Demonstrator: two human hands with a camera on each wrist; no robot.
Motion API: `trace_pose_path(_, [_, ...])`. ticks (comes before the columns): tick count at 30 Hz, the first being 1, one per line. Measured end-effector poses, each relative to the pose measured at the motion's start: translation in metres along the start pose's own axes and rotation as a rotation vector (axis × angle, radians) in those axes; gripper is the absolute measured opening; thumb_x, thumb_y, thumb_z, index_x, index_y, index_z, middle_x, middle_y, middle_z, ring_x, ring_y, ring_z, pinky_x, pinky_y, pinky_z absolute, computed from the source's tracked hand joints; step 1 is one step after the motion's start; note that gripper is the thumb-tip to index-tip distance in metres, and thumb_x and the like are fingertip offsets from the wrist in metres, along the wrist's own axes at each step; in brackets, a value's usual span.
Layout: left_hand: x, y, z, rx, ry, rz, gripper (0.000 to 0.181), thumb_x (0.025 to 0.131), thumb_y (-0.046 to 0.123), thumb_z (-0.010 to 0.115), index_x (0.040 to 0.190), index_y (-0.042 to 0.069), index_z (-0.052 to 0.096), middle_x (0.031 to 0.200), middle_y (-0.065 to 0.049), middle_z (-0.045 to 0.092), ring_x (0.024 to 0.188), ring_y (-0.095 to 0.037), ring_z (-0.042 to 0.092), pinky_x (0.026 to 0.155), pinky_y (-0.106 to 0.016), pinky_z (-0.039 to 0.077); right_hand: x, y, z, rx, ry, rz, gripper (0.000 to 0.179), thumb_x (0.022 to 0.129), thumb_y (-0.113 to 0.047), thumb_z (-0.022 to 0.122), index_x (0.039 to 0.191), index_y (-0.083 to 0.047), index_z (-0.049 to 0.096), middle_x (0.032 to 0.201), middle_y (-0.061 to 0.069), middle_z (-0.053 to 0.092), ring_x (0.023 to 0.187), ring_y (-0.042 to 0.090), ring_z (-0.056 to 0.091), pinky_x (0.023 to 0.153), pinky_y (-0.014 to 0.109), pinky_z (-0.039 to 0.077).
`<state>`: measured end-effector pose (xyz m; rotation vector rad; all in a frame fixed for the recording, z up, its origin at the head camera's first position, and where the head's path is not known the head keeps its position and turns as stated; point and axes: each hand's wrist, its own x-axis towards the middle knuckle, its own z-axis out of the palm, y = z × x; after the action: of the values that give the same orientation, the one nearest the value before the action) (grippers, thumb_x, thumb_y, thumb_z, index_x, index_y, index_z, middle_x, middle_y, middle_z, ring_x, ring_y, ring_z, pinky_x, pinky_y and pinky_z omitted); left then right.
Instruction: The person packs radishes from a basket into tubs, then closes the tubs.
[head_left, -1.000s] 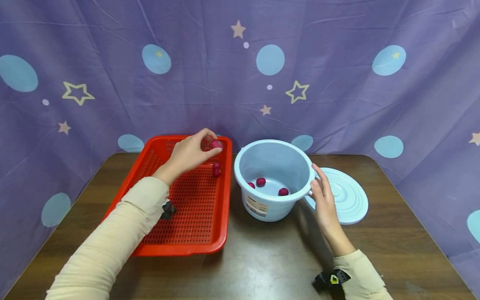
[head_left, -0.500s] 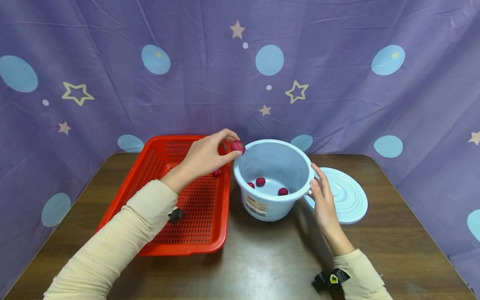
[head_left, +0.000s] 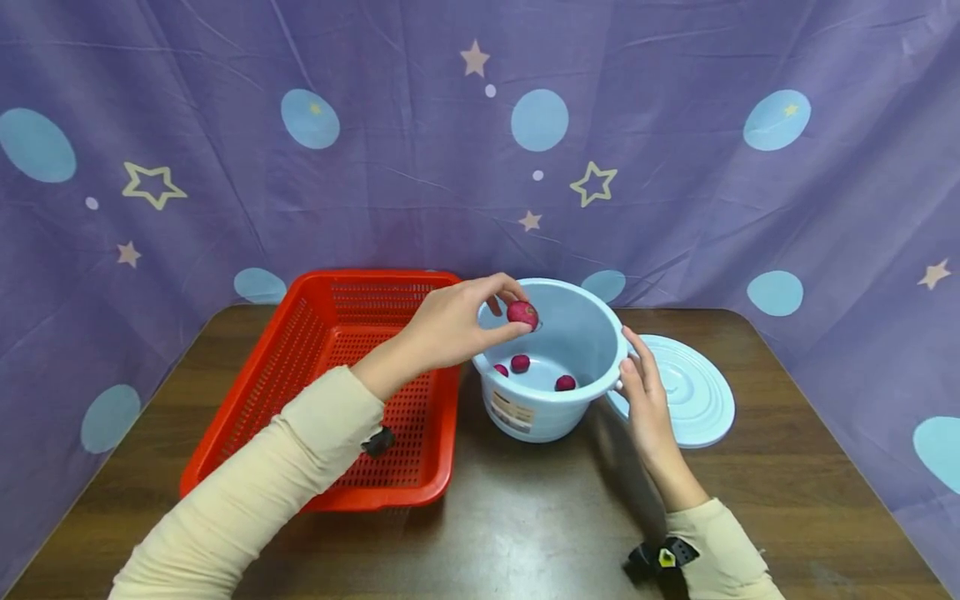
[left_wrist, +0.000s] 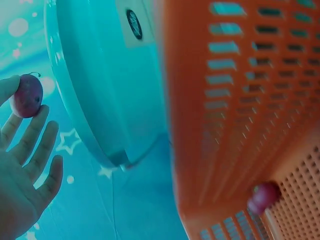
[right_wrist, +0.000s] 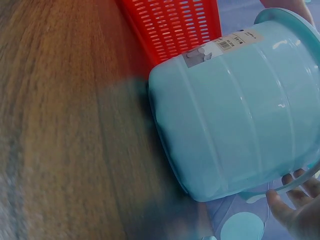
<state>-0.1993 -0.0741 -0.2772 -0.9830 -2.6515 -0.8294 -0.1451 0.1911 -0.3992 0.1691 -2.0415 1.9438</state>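
Observation:
My left hand (head_left: 457, 321) pinches a small red radish (head_left: 522, 315) over the left part of the light blue bucket (head_left: 543, 412). A thin root tail sticks out of this radish, and in the left wrist view thumb and fingertips hold it. Inside the bucket, three radishes (head_left: 520, 363) lie on the bottom. At the bucket's right side, my right hand (head_left: 651, 396) grips the handle near the rim, thumb on one side and fingers on the other. Radishes (left_wrist: 264, 197) also lie in the red basket (head_left: 442, 467), hidden behind the left arm in the head view.
A round light blue lid (head_left: 705, 400) lies on the wooden table (head_left: 787, 467), right of the bucket and partly behind the right hand. Close on the bucket's left stands the perforated basket. A purple patterned cloth (head_left: 660, 217) hangs behind the table.
My left hand has carried the radish rightward from above the basket's back right corner to above the bucket. The right hand and the bucket have stayed in place.

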Motion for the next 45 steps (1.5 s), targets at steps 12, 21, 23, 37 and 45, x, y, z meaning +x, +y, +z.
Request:
trace_pose_path(12, [0.008, 0.030, 0.029, 0.059, -0.196, 0.145, 0.035, 0.088, 0.042, 0.074, 0.117, 0.028, 0.063, 0.107, 0.014, 0.069, 0.093, -0.001, 0.057, 0.078, -0.024, 0.047, -0.004, 0.001, -0.002, 0.004, -0.004, 0.006, 0.049, 0.107, -0.022, 0.040, 0.154, -0.012, 0.033, 0.149, 0.017, 0.041, 0.124, 0.010, 0.047, 0.093, 0.019, 0.043])
trace_pose_path(21, [0.009, 0.037, 0.043, 0.083, -0.324, 0.146, 0.032, 0.090, 0.041, 0.072, 0.119, 0.028, 0.064, 0.110, 0.015, 0.069, 0.097, -0.005, 0.060, 0.081, -0.032, 0.047, -0.009, 0.000, -0.002, 0.015, -0.006, -0.004, 0.049, 0.107, -0.020, 0.040, 0.154, -0.010, 0.032, 0.147, 0.021, 0.042, 0.122, 0.009, 0.048, 0.093, 0.019, 0.042])
trace_pose_path(23, [0.008, 0.036, 0.045, 0.089, -0.333, 0.147, 0.032, 0.090, 0.042, 0.071, 0.118, 0.028, 0.064, 0.110, 0.017, 0.068, 0.096, -0.004, 0.060, 0.081, -0.032, 0.046, -0.010, 0.001, -0.001, 0.014, -0.002, -0.005, 0.049, 0.107, -0.021, 0.040, 0.154, -0.010, 0.033, 0.147, 0.022, 0.042, 0.122, 0.009, 0.048, 0.093, 0.019, 0.042])
trace_pose_path(37, [0.011, 0.033, 0.047, 0.083, -0.348, 0.161, 0.028, 0.093, 0.039, 0.068, 0.118, 0.027, 0.067, 0.113, 0.015, 0.069, 0.101, -0.006, 0.061, 0.085, -0.033, 0.047, -0.010, 0.002, 0.001, 0.037, 0.005, -0.023, 0.049, 0.106, -0.020, 0.040, 0.153, -0.009, 0.034, 0.145, 0.025, 0.043, 0.121, 0.011, 0.050, 0.093, 0.019, 0.043])
trace_pose_path(45, [0.015, 0.026, 0.026, 0.067, -0.306, 0.152, 0.024, 0.094, 0.034, 0.069, 0.117, 0.027, 0.069, 0.114, 0.014, 0.067, 0.102, -0.003, 0.059, 0.088, -0.029, 0.047, -0.008, -0.002, 0.004, 0.023, 0.001, -0.009, 0.048, 0.107, -0.022, 0.040, 0.154, -0.013, 0.034, 0.148, 0.020, 0.042, 0.123, 0.011, 0.048, 0.093, 0.020, 0.042])
